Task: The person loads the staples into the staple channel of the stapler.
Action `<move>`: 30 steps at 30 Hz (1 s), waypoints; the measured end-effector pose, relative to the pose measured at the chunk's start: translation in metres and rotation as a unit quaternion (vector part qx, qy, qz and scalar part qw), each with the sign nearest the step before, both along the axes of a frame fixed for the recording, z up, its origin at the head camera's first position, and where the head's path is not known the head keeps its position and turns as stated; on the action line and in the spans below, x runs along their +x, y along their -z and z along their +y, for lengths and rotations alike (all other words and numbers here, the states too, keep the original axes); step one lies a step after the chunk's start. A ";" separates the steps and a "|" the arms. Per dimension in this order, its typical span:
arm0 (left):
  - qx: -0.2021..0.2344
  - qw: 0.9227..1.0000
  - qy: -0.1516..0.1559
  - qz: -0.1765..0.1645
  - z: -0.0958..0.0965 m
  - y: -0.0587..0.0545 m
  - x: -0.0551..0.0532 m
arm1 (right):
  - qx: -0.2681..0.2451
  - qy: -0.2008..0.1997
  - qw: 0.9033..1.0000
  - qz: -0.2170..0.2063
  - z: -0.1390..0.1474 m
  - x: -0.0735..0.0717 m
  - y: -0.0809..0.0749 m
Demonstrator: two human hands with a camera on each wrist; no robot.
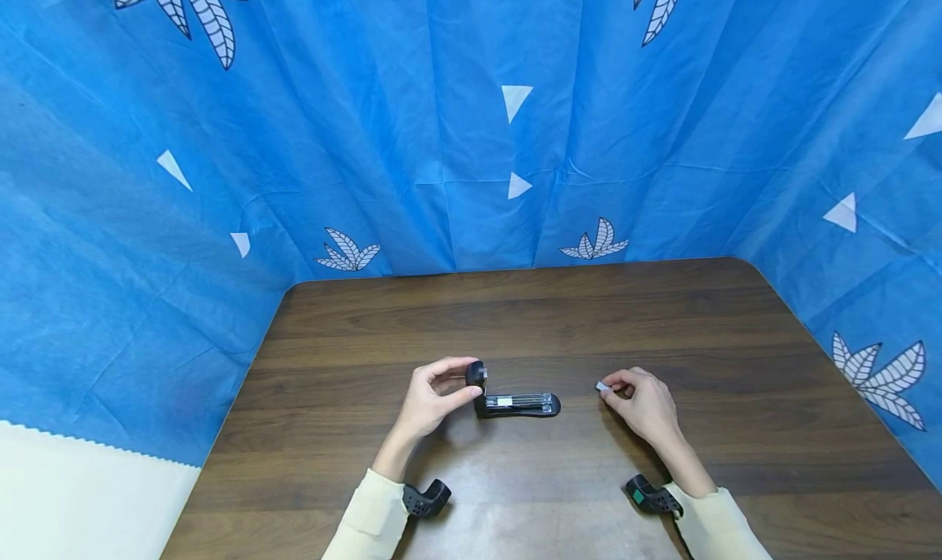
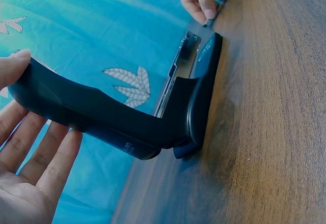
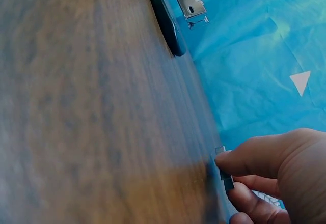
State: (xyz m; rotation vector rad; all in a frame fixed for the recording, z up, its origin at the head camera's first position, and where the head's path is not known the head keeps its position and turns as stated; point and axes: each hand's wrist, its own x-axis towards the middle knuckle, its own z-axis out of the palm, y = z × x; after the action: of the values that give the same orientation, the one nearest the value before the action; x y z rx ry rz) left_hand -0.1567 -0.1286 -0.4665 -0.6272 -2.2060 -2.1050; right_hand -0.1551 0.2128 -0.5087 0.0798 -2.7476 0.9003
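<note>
A black stapler [image 1: 517, 414] stands folded open on the table, its upper arm raised upright and its metal staple channel [image 2: 170, 81] exposed. My left hand [image 1: 429, 402] grips the raised upper arm [image 2: 91, 112] near its end, thumb on one side and fingers on the other. A light patch shows in the channel in the head view. Off to the right of the stapler, my right hand [image 1: 649, 406] pinches a short silvery strip of staples [image 3: 227, 182] between thumb and fingers, low over the wood. Part of the strip is hidden by the fingertips.
The dark wooden table [image 1: 353, 331] is bordered at the back and sides by a blue curtain [image 1: 471, 135] with leaf and triangle prints. Black wrist devices [image 1: 427, 499] sit on both forearms, at the pale sleeves [image 1: 371, 515].
</note>
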 end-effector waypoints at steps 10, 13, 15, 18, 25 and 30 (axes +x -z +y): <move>0.001 1.000 0.003 0.005 0.000 0.001 0.000 | -0.028 -0.013 0.998 0.059 -0.006 0.000 -0.003; -0.003 1.000 0.002 0.006 0.000 0.001 0.000 | -0.037 -0.021 0.997 0.066 -0.009 0.000 -0.006; -0.004 1.000 0.000 0.006 0.000 0.001 0.000 | -0.045 -0.030 0.996 0.071 -0.012 0.000 -0.008; -0.004 1.000 -0.001 0.005 0.000 0.001 0.000 | -0.056 -0.045 0.995 0.076 -0.017 -0.001 -0.010; -0.004 1.000 0.000 0.006 -0.001 0.001 0.000 | -0.081 -0.092 0.989 0.085 -0.031 -0.005 -0.013; -0.011 1.000 -0.003 0.002 0.000 0.001 -0.001 | -0.097 -0.131 0.983 0.080 -0.045 -0.009 -0.021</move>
State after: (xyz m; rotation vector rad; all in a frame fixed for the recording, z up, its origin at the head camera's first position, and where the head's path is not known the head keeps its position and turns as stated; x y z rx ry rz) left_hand -0.1576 -0.1290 -0.4680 -0.6258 -2.2296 -2.0779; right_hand -0.1638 0.1679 -0.4881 0.4661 -2.5244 1.1699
